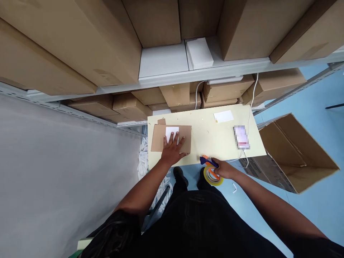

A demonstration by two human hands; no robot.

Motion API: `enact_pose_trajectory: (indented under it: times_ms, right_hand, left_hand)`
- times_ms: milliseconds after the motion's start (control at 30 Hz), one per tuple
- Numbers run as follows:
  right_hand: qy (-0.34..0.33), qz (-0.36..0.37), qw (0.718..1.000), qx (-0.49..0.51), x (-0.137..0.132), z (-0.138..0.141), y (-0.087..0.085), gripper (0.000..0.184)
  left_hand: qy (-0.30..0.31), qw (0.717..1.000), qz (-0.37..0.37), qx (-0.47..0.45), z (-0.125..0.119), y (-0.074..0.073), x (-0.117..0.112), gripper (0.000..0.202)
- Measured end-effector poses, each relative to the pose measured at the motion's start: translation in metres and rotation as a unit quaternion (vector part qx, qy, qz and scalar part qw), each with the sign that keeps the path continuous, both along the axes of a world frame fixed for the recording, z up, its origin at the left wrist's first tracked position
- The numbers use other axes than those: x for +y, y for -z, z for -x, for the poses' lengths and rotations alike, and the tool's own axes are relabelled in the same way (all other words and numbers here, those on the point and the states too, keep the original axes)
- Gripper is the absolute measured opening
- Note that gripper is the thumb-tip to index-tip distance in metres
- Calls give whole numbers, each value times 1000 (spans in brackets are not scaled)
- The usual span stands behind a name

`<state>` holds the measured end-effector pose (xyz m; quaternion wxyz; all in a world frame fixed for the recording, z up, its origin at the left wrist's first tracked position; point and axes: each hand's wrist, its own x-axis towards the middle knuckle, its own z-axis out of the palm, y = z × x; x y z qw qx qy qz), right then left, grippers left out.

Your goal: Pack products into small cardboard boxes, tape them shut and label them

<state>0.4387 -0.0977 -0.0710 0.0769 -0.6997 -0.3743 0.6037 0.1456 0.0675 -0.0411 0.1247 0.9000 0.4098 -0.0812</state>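
Observation:
My left hand (172, 149) lies flat with fingers spread on a flattened brown cardboard piece (158, 138) and a white card (172, 132) resting on it, at the left end of a pale yellow table (209, 138). My right hand (225, 169) is closed round a tape dispenser (211, 171) with an orange and blue handle and a yellowish tape roll, held at the table's near edge.
A white card (223, 116) and a phone on a white cable (241, 137) lie on the table's right half. An open cardboard box (295, 154) stands on the blue floor to the right. Shelves of cardboard boxes (107, 46) rise behind. White paper scraps (142, 165) litter the floor at left.

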Motion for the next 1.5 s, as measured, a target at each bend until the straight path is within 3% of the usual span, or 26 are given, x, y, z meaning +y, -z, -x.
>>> enact_pose_trajectory:
  times_ms: [67,167,267,367,533,600,667,800,900,1033,1233,1367,1500]
  right_hand:
    - [-75,-24,996,-32,17,17,-8,83]
    - [-181,-72,978,-76,66,57,-14,73]
    - [-189,-79,976,-76,98,93,-16,54]
    - [-172,-80,979,-74,91,105,-19,41]
    - [-120,-54,990,-52,24,68,-30,37]
    - [-1,-54,999,0,0,47,-29,45]
    - [88,-74,993,-8,-14,29,-26,52]
    - [130,-106,981,-102,-5,4,-23,54]
    - [144,-151,966,-154,22,-8,-36,62]
    - [141,-224,953,-149,66,-21,-84,61]
    - [84,-348,908,-219,150,-23,-200,39]
    - [12,-394,882,-260,222,6,-267,27]
    - [-26,-393,874,-283,297,52,-310,22]
  left_hand:
    - [-1,1000,6,-4,-1,0,-1,95]
    - [4,1000,3,-9,-2,-2,-2,93]
    - [10,1000,-6,-11,-3,-6,-3,91]
    - [10,1000,-18,-17,-2,-7,-3,91]
    - [0,999,-24,-32,5,-6,-5,94]
    - [-6,999,-27,-38,8,-6,-5,94]
    - [-10,999,-30,-42,10,-6,-6,95]
    - [-12,998,-32,-45,12,-6,-9,94]
    - [-17,998,-39,-44,11,-7,-14,95]
    - [-32,998,-41,-38,6,-9,-26,95]
    - [-65,998,-14,-17,-3,-20,-50,97]
    - [-77,997,21,1,-5,-32,-55,98]
    - [-90,993,74,-18,3,-44,-52,94]
